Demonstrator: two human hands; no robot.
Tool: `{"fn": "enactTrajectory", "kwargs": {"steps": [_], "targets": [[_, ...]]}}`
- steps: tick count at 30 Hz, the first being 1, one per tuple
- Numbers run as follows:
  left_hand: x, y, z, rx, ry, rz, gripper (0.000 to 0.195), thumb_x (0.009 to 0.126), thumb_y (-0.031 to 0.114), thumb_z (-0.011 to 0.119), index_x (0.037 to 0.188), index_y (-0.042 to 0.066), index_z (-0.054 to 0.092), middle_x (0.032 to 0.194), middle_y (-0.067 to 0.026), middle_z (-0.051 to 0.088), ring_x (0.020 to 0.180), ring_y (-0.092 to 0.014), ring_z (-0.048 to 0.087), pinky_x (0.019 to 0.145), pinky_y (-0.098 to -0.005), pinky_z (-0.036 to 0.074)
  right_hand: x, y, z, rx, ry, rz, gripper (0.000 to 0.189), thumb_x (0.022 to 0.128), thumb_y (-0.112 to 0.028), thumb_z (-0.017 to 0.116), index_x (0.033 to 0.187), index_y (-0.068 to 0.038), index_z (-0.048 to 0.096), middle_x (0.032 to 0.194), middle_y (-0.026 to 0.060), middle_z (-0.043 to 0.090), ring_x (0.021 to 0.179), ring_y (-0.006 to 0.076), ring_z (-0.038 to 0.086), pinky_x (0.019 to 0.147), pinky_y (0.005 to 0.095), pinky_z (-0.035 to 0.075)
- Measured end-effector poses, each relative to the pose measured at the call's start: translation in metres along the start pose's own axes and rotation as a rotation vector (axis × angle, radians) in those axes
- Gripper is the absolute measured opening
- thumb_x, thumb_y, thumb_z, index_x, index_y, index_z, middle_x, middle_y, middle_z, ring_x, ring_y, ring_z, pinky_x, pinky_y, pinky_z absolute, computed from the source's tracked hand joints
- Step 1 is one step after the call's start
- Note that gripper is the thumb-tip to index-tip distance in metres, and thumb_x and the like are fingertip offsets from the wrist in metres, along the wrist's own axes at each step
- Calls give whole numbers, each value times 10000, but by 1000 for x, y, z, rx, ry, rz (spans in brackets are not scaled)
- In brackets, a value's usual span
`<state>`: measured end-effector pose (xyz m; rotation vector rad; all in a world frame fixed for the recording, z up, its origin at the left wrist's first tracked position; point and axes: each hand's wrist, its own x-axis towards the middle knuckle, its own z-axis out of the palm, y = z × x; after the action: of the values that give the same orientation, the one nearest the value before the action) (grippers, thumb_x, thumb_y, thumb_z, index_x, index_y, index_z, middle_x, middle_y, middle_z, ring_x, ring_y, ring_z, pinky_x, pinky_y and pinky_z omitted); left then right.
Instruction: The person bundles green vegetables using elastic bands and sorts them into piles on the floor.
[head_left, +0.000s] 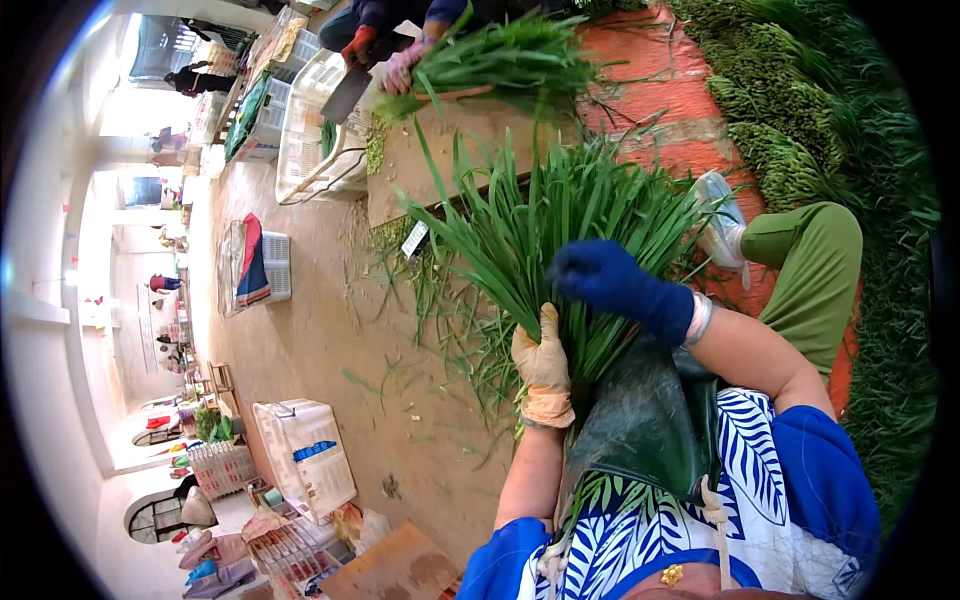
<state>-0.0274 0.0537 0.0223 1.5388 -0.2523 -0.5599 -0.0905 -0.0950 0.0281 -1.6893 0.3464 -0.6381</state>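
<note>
My left hand (542, 360), in a tan rubber glove, is closed around the lower part of a large bundle of long, flat green leaves (517, 217), its thumb pointing up the leaves. The leaves fan out away from me. My right hand (592, 274), in a dark blue knit glove, lies against the right side of the bundle; its fingertips are blurred and I cannot tell whether they grip any leaves. Below the hands, a dark green apron (637, 420) covers my lap, and the stalk ends are mostly hidden there.
Across a wooden board (420, 165), a co-worker's gloved hands hold a cleaver (346, 94) and another leaf bundle (510, 60). Piled greens (787, 112) line the right, beside orange sheeting (637, 97). Cut leaves litter the floor (330, 330). White plastic crates (307, 454) stand on the left.
</note>
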Motion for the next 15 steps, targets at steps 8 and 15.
{"fn": "enactTrajectory", "kwargs": {"steps": [8,15], "targets": [[6,3,1,132,-13,-15,248,879,202,676,1016,-3,646,926,-36,666,793,-121,574,753,-273,474,34,-32,-47,-124,-10,-183,193,850,-180,631,1000,-61,599,857,72,623,717,221,610,631,312,495],[-13,58,-23,628,-256,66,1127,665,287,838,1475,6,106,1436,-224,347,1341,-281,340,1093,-343,281,-6,-6,-45,-699,-42,-243,386,746,-111,668,1113,-44,568,1073,179,581,963,371,569,816,420,471]]}}
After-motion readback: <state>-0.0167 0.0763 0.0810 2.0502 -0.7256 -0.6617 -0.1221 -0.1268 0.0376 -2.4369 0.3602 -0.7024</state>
